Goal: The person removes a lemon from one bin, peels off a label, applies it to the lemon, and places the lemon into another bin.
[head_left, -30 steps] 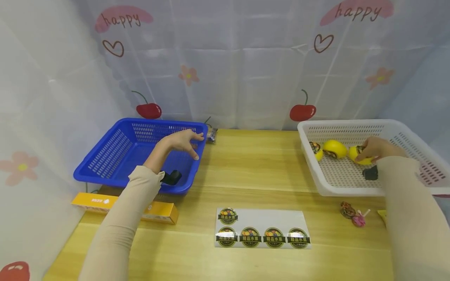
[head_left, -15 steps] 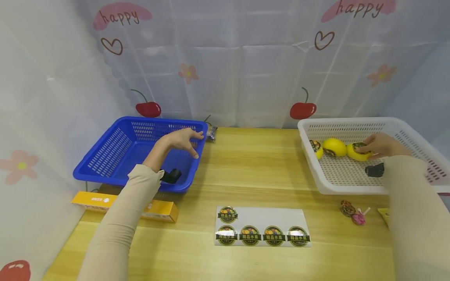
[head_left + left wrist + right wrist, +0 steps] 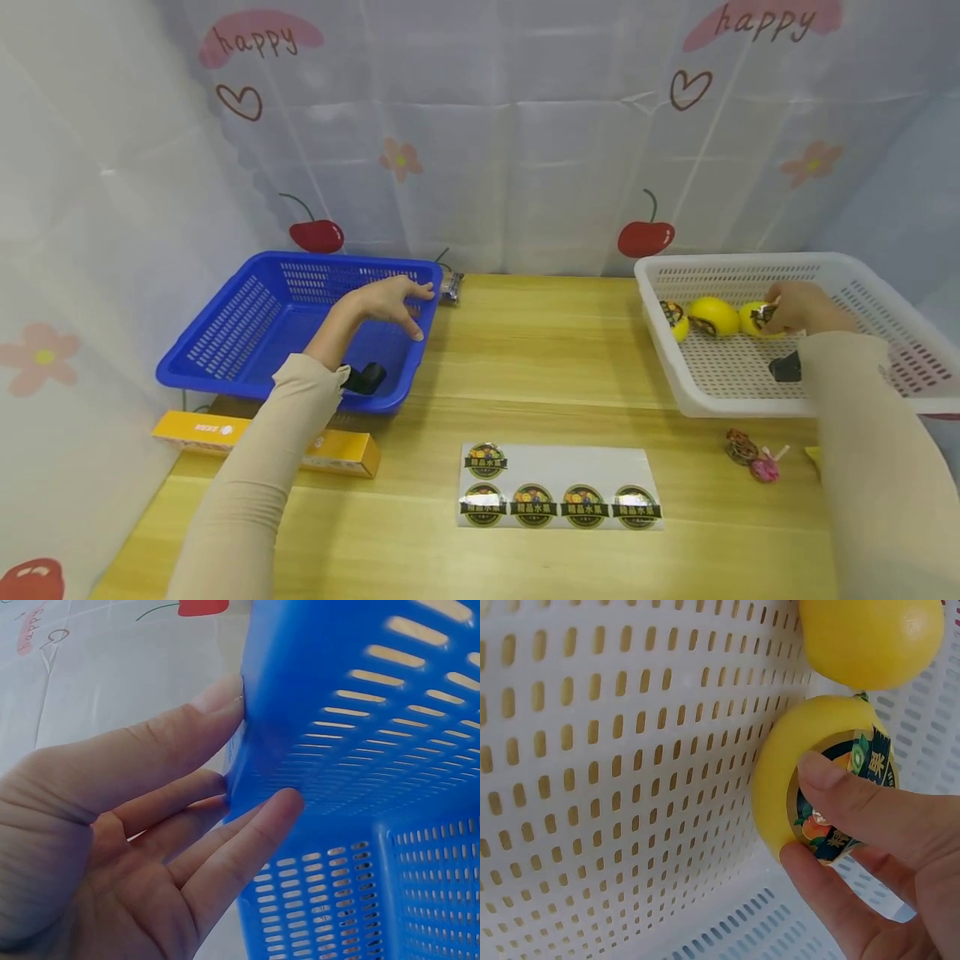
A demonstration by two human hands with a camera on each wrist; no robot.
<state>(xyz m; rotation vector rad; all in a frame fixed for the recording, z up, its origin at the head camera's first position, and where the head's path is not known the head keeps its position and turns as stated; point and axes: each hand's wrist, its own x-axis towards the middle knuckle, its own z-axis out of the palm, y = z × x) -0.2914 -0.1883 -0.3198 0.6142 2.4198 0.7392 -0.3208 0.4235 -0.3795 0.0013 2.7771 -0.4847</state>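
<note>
Head view. Right hand (image 3: 798,307) is inside the white basket (image 3: 885,283) at the counter's (image 3: 525,358) 2 o'clock, fingers closed on a round sticker (image 3: 767,313) on the nearest lemon (image 3: 752,317). Two more lemons (image 3: 713,315) lie just beside it toward 9 o'clock, the far one touching the basket wall. Judgement: the sticker edge looks partly lifted, so it wants pressing from the centre outward with the thumb flat while the fingers steady the fruit against the basket floor, or it may crease. Left hand (image 3: 392,300) is draped over the near corner of the blue basket (image 3: 225,333) at 10 o'clock, wrist bent, forearm rising from the counter edge. A sticker sheet (image 3: 558,487) lies at 6 o'clock, well apart from both hands.

Left wrist view. Left hand (image 3: 127,825) clamps the blue basket (image 3: 360,780) rim: thumb on one face, fingers curled against the other. It holds the wall only.

Right wrist view. Right hand (image 3: 862,847) pinches the sticker (image 3: 844,802) between thumb above and forefinger below, on the lemon's (image 3: 795,757) 4 o'clock flank. Sticker is touching the peel on one side, its far edge raised. Second lemon (image 3: 870,637) sits at 12 o'clock, touching the first. Rest of the fingers are out of frame; cannot tell how they lie.
</note>
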